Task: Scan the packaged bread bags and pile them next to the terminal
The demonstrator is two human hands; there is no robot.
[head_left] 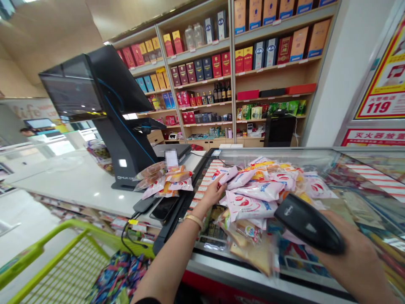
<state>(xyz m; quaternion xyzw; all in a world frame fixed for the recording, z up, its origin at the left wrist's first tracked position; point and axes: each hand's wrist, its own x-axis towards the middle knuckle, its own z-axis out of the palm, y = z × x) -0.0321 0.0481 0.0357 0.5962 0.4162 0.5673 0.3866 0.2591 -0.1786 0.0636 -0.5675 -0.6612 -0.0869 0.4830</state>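
A black barcode scanner (308, 223) is gripped in my right hand (351, 253), its head pointing left over a heap of packaged bread. Fingers of my left hand (213, 193) close on a small white bread packet (228, 175) at the heap's left edge. Beside that hand lie several pink-and-white bread packets (251, 204), piled on the glass top of a display freezer (344, 198). Clear bags of sliced bread (249, 249) rest at the front of the heap. More bread packets (172, 181) sit on the white counter to the left.
A black cash register screen (118, 80) stands on the counter (72, 175), with a phone (164, 208) near its edge. A green shopping cart (63, 236) holding colourful small packets (118, 276) is at lower left. Shelves of boxed bottles (205, 67) line the back.
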